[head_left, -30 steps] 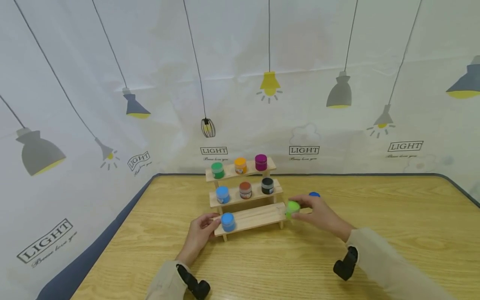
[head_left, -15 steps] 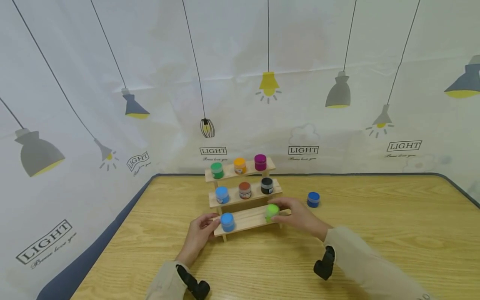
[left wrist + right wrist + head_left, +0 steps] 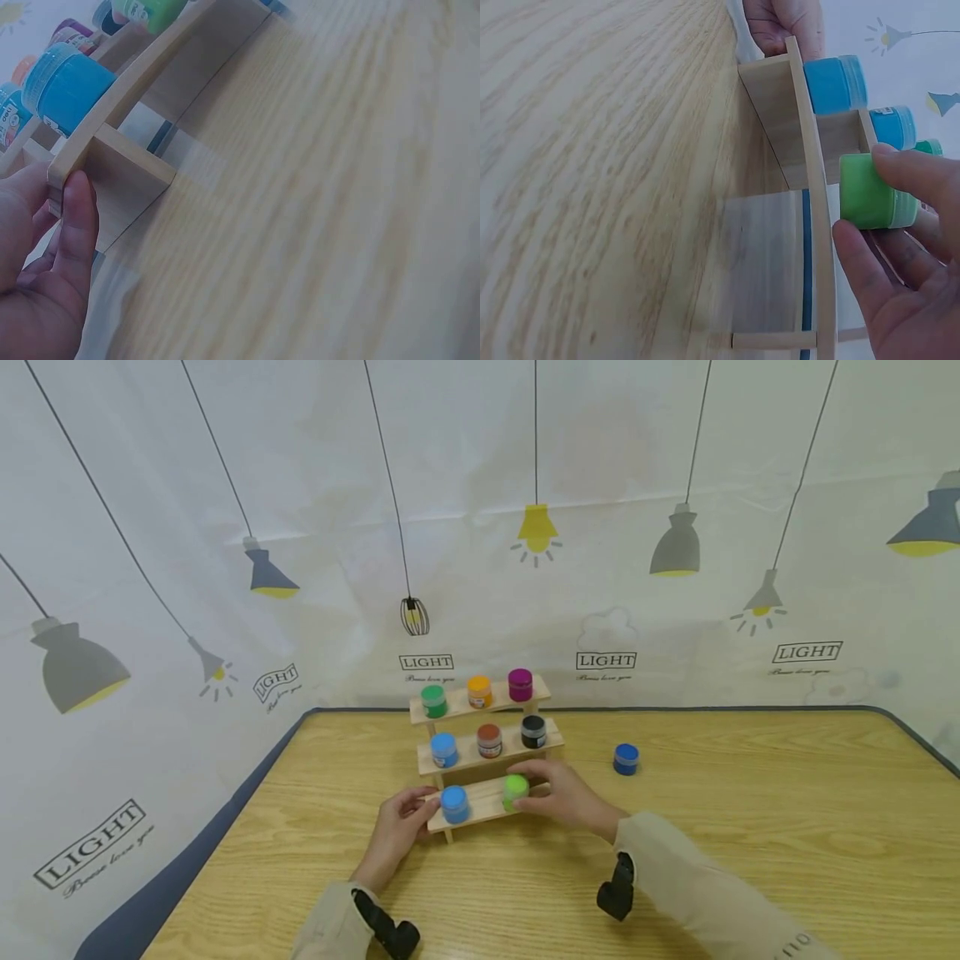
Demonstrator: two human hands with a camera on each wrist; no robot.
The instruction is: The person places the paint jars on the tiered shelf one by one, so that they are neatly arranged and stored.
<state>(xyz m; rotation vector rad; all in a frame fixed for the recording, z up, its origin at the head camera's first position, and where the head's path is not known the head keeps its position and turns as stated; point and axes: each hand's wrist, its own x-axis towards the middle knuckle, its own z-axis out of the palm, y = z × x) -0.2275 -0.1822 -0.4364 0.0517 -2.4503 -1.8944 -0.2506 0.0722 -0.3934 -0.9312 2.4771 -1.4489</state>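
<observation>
A three-step wooden display rack [image 3: 486, 799] carries small paint jars. At its left end my left hand [image 3: 395, 827] grips the end of the lowest step; the left wrist view has the plank between its fingers. Near that end stands a blue jar [image 3: 454, 806]. My right hand [image 3: 564, 797] holds a light green jar [image 3: 514, 793] between thumb and fingers. In the right wrist view, the green jar [image 3: 865, 193] is upright over the lowest step, with a narrow gap under its base, to the right of the blue jar [image 3: 832, 85].
On the middle step sit a light blue jar [image 3: 444, 750], a brown jar [image 3: 490, 741] and a black jar [image 3: 533, 732]. The top step bears green [image 3: 433, 702], orange [image 3: 480, 692] and purple jars [image 3: 521, 685]. A dark blue jar [image 3: 626, 759] stands on the table right of the rack.
My right hand has carried the light green jar leftward, from beyond the rack's right end to over the lowest step's middle. The dark blue jar came into full view. My left hand stayed put.
</observation>
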